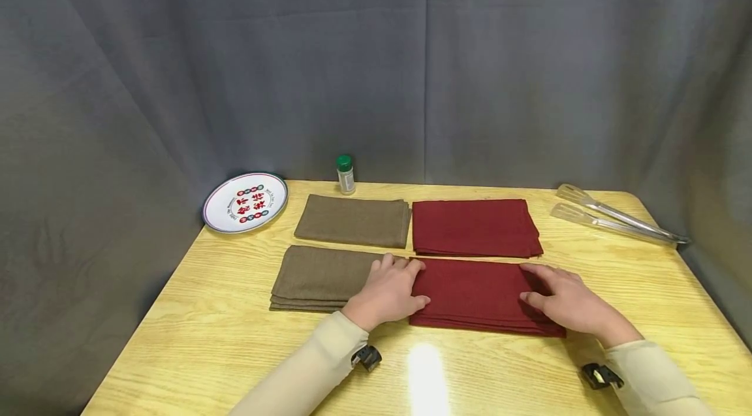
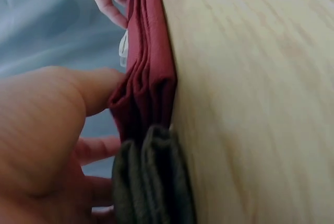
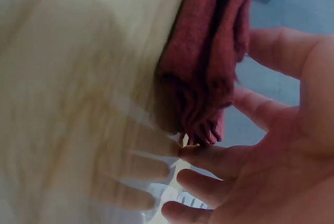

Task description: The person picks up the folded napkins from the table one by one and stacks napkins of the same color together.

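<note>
A stack of folded dark red cloth (image 1: 470, 292) lies on the near part of the table, its layered edge showing in both wrist views. At its left end, my left hand (image 1: 388, 292) rests with thumb and fingertips on the red cloth, over the corner of a folded brown cloth (image 1: 329, 275). The left wrist view shows the brown cloth (image 2: 151, 182) butted against the red one. My right hand (image 1: 566, 302) is at the red stack's right end, thumb and index finger touching its top and the other fingers spread past the edge. Neither hand grips anything.
Behind lie another folded brown cloth (image 1: 352, 220) and another folded red cloth (image 1: 476, 226). A printed white plate (image 1: 220, 210) sits at the far left, a green-capped shaker bottle (image 1: 346, 179) at the back. Metal tongs (image 1: 623, 217) lie far right. Grey curtains (image 1: 352, 63) enclose the table.
</note>
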`<state>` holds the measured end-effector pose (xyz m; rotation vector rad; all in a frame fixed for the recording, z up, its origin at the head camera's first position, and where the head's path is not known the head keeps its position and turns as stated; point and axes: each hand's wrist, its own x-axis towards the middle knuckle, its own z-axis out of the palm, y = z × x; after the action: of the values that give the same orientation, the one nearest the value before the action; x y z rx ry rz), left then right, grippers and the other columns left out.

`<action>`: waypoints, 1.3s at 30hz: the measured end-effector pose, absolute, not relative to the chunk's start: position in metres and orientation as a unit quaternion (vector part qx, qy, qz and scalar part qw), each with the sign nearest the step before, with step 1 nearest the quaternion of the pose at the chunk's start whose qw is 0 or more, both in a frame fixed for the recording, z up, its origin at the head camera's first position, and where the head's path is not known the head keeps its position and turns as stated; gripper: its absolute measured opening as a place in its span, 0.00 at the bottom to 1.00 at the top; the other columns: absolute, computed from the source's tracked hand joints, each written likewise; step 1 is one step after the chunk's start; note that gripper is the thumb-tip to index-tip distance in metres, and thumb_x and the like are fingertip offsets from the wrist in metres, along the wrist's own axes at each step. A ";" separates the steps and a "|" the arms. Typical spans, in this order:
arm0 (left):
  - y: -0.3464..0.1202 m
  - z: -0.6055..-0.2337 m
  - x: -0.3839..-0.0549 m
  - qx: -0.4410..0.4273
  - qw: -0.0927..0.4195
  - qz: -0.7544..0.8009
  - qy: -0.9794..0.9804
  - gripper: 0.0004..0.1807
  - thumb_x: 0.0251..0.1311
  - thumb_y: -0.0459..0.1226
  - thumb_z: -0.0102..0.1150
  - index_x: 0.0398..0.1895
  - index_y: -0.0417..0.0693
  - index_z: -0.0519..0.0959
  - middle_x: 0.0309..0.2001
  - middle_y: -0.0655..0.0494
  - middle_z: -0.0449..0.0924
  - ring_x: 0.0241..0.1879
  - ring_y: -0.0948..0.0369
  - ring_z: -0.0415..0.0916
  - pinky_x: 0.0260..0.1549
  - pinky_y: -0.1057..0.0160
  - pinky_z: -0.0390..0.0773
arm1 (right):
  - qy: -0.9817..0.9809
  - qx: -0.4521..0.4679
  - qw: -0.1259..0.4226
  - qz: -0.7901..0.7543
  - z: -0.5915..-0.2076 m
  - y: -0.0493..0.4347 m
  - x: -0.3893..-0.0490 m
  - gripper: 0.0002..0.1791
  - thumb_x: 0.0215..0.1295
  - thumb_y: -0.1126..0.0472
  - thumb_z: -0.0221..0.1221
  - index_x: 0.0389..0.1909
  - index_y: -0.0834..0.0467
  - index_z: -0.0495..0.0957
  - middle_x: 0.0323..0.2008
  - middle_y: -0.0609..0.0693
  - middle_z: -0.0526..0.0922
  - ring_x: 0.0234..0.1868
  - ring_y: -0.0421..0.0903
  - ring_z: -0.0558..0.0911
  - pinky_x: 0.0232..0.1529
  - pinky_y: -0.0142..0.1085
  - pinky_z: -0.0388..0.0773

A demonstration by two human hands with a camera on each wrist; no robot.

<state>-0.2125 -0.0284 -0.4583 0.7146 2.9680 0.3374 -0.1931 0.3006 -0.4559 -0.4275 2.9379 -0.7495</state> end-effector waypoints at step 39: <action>-0.037 -0.463 -0.229 0.241 0.078 0.415 0.874 0.21 0.60 0.32 0.64 0.58 0.49 0.78 0.67 0.53 0.63 0.43 0.64 0.71 0.38 0.66 0.75 | 0.883 -0.090 0.063 -0.456 -0.452 0.315 -0.185 0.31 0.61 0.73 0.60 0.67 0.63 0.66 0.62 0.68 0.62 0.44 0.54 0.81 0.35 0.37 0.80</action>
<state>-0.2286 -0.0366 -0.4632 0.7213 2.6161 1.2428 -0.1847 0.3145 -0.4516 -0.2732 2.6686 -1.3763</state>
